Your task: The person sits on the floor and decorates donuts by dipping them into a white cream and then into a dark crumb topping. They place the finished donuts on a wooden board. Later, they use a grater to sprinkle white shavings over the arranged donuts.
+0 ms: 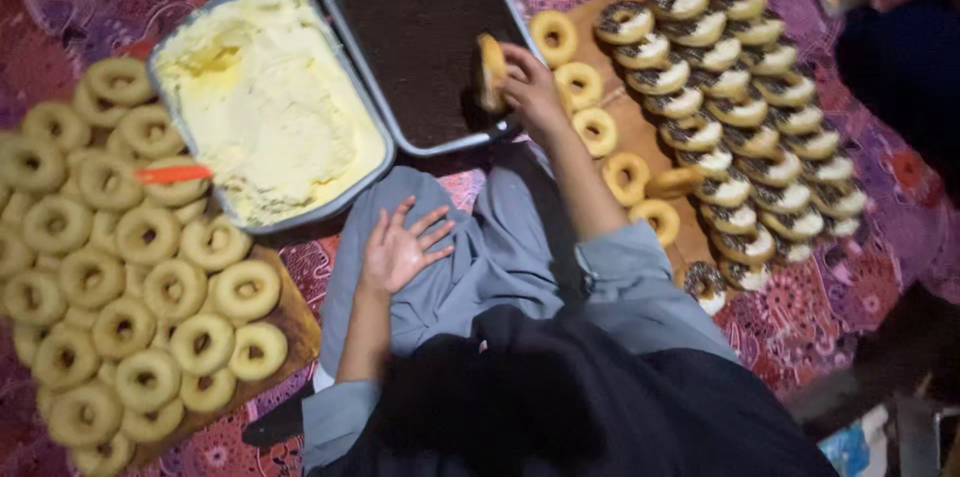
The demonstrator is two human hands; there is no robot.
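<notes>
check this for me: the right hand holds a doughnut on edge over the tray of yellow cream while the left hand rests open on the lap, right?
Not quite. In the head view the right hand holds the doughnut on edge over the tray of dark chocolate sprinkles, not the yellow cream tray, which sits beside it. The left hand does rest open on the lap.

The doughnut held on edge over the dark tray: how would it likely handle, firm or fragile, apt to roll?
The doughnut in the right hand keeps its ring shape, so probably soft yet self-supporting. Being round, it might roll if released on edge. Any coating looks likely to smear.
</notes>
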